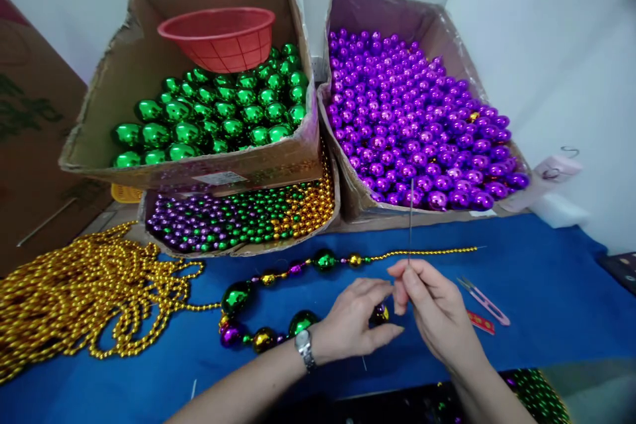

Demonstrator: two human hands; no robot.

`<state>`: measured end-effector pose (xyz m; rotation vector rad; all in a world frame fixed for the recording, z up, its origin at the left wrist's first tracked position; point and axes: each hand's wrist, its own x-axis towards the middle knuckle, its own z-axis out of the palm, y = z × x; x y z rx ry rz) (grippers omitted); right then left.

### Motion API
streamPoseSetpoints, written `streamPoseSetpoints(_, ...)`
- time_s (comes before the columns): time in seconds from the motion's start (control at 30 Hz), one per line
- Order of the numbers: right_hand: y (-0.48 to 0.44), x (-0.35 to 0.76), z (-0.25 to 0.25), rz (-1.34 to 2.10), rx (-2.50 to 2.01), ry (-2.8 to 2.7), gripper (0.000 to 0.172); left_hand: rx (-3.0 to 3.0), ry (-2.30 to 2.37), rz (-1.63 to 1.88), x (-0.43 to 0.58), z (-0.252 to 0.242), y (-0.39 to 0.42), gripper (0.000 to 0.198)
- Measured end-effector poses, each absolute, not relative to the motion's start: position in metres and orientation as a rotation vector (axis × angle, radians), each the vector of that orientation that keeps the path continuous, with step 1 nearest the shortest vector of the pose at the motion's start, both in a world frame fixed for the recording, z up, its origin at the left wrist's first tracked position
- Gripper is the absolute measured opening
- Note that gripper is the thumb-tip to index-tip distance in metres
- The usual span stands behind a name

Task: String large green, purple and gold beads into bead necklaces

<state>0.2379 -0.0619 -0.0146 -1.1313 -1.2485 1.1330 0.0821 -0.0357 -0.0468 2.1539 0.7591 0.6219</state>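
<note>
A needle upright in the right hand, a bead by the left.
Below the right wrist lie small green beads [539, 397]. The left hand [350, 318] is half curled, thumb apart from fingers, with a shiny bead [380, 313] showing in the gap — whether it is gripped, I cannot tell. The right hand [432, 298] pinches a long thin needle [411, 218] between thumb and forefinger, pointing up. Right of that hand are a red strip [480, 322] and pink snips [485, 303]. A strand of mixed beads [237, 298] loops left of and beyond the left hand; farther left is a heap of gold bead strings [144, 305]. Beyond the hands stand cardboard boxes — green balls [187, 132] in the left one, purple balls [397, 119] in the right.
</note>
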Motion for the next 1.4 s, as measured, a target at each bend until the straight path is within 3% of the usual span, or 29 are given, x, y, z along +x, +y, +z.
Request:
streamPoseSetpoints(0.1,-0.066,0.25,-0.01,1.109,-1.102,-1.073,0.021,2.331,0.841,0.444,0.087,-0.066,-0.042,0.019)
streamPoseSetpoints(0.5,-0.063,0.333,-0.055,0.902,-1.158,-0.511,0.017,2.552,1.124,0.181,0.051,-0.084,-0.048,0.019)
streamPoseSetpoints(0.63,-0.06,0.337,-0.06,0.861,-1.167,-0.525,0.021,2.553,1.109,0.178,0.042,-0.082,-0.043,0.026)
streamPoseSetpoints(0.77,-0.059,0.331,-0.053,0.801,-1.188,-0.582,0.02,2.624,1.115,0.253,0.023,-0.069,-0.048,0.053)
streamPoseSetpoints(1.03,-0.054,0.336,-0.045,0.693,-1.203,-0.612,0.02,2.651,1.332,-0.034,-0.035,-0.063,-0.073,0.07)
streamPoseSetpoints(1.23,-0.05,0.346,-0.052,0.722,-1.215,-0.59,0.017,2.672,1.347,-0.151,-0.05,-0.063,-0.066,0.049)
streamPoseSetpoints(1.4,-0.052,0.347,-0.072,0.779,-1.226,-0.563,0.02,2.786,1.495,-0.232,-0.051,-0.065,-0.055,0.044)
